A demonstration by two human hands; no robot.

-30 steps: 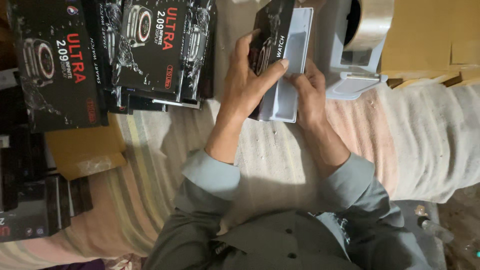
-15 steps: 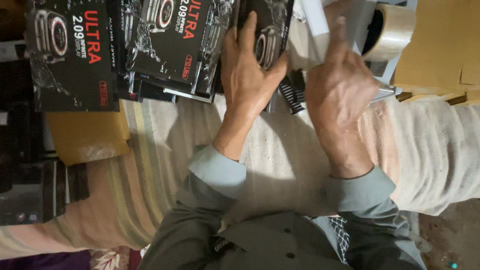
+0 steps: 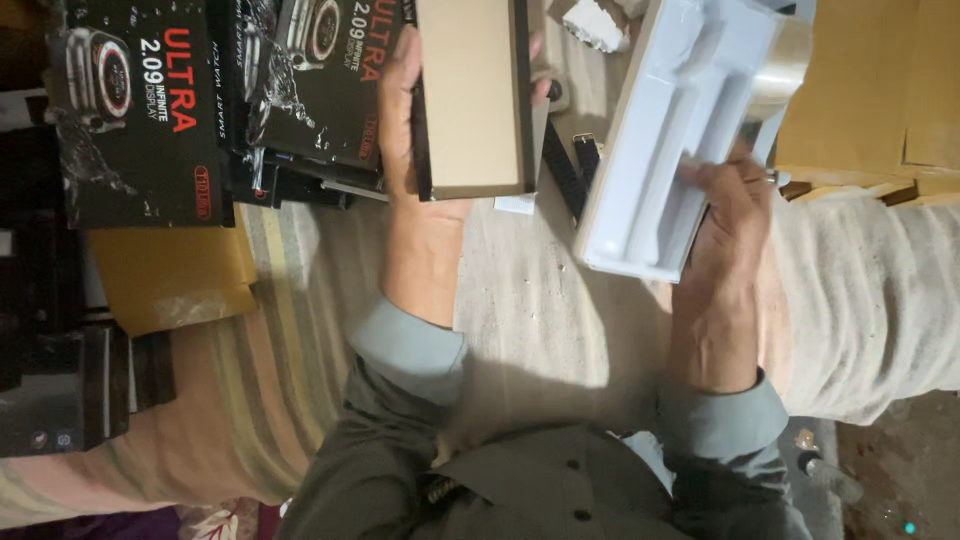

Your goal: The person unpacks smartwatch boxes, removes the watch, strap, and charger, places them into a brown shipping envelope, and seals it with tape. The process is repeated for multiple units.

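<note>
The person's left hand [image 3: 425, 190] grips an open box [image 3: 472, 98] whose plain tan inside faces up, thumb along its left edge, fingertips just peeping past the right edge at about 2 o'clock. Most of the hand sits behind the box, so how the fingers curl under it cannot be seen. The box top is cut off by the upper edge of the view.

At 3 o'clock from it, the right hand [image 3: 728, 215] pinches the lower corner of a pale grey moulded tray [image 3: 660, 140], fingers closed on its edge. The tray tilts, its far end running out toward 1 o'clock, where it overlaps a roll of clear tape [image 3: 785, 65] that is half hidden behind it.

Between box and tray a dark strap [image 3: 568, 170] lies on the cloth, partly covered by both; what it joins to is hard to make out. A small white piece [image 3: 598, 25] sits above it at 12 o'clock, its shape unclear.

At 9 o'clock from the box, black printed boxes [image 3: 140, 110] are stacked, their edges overlapping. Below them lies a tan envelope [image 3: 170, 275]. At 3 o'clock, beyond the tray, brown cardboard [image 3: 870, 90] runs off the view.

All rests on a pale, striped bedsheet [image 3: 530, 290].
</note>
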